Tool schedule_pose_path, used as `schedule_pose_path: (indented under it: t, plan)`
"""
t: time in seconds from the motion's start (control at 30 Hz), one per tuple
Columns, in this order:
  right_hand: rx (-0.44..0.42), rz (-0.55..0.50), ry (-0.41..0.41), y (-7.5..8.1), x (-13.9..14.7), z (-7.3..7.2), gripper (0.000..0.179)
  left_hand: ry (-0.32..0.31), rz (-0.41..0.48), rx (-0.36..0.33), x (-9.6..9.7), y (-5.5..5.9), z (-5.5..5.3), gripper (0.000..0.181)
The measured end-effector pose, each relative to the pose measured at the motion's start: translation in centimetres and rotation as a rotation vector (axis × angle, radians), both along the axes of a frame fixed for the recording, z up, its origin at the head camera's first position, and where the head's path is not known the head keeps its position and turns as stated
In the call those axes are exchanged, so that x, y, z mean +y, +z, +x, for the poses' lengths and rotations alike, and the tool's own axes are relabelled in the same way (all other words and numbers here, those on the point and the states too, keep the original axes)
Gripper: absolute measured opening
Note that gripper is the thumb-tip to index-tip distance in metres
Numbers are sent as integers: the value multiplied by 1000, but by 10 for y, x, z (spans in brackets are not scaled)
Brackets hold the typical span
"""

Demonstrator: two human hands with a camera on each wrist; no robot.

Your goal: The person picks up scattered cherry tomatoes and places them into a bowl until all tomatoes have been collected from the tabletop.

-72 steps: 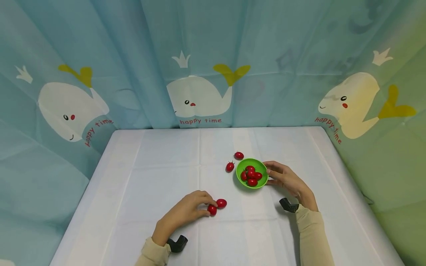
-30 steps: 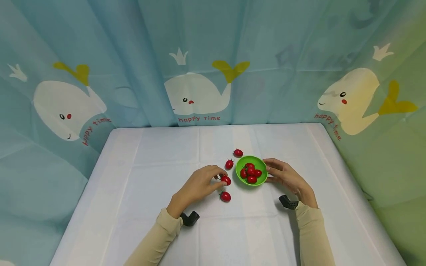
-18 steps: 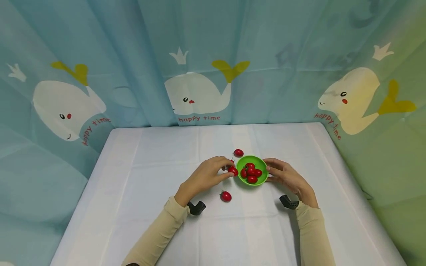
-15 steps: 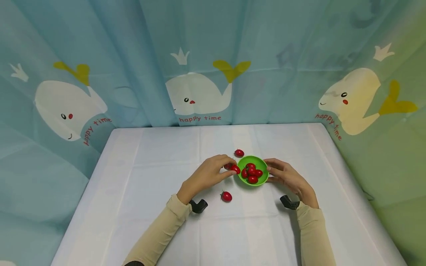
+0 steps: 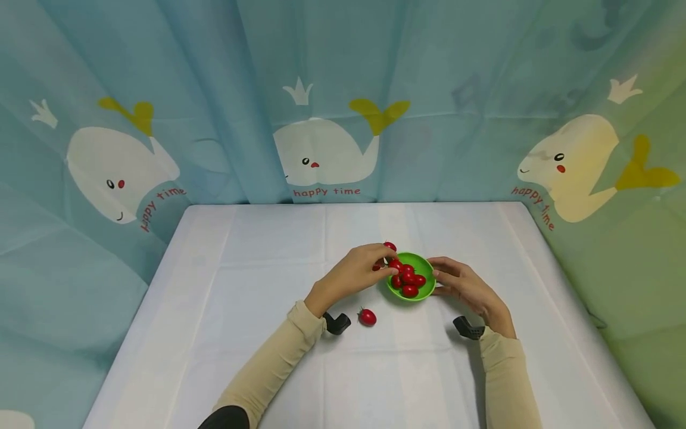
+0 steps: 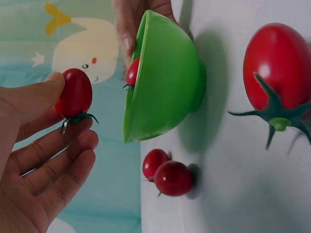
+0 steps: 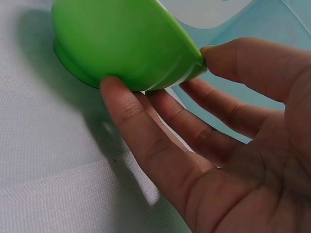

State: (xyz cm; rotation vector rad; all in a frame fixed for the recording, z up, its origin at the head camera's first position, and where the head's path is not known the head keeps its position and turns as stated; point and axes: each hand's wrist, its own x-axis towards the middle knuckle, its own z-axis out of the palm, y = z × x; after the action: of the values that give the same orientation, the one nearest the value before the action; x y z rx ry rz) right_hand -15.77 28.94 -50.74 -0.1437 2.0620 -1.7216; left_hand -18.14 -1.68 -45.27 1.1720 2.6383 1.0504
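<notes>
Left hand [image 5: 355,271]: fingers pinch tomato [image 6: 76,93] over bowl [image 6: 170,82]'s left rim, others loose | right hand [image 5: 468,289]: fingers half-curled round bowl's right side, probably steadying it | loose tomatoes [image 5: 367,317]: left of bowl

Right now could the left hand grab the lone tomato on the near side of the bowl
Probably not yet: the left hand pinches another tomato. Otherwise the way to the lone tomato looks free, with nothing visible between.
</notes>
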Motion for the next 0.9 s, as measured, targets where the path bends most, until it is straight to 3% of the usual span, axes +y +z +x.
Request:
schedule_pose_path:
  t: [0.33, 0.9]
  plan:
    - [4, -15, 2, 0, -1, 0, 54, 30, -25, 25, 19, -1, -6, 29]
    - [-11, -5, -6, 1, 0, 0, 56, 55, -174, 130, 54, -14, -12, 20]
